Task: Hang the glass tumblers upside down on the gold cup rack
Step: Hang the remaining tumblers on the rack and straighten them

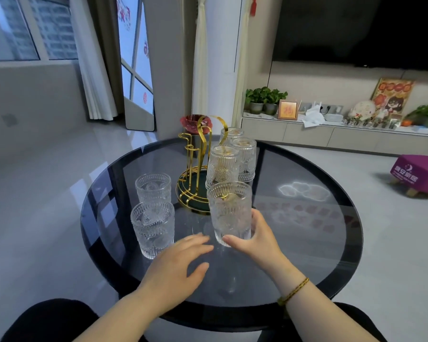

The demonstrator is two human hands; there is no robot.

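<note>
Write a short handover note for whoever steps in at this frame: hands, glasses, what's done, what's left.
Right hand: gripping an upright tumbler near its base, in front of the gold cup rack.
Left hand: open, empty, hovering over the round glass table.
Done: three tumblers hang upside down on the rack's right side.
Left: invert and hang the held tumbler, then the two upright tumblers on the table's left. The rack's left pegs look free.
</note>
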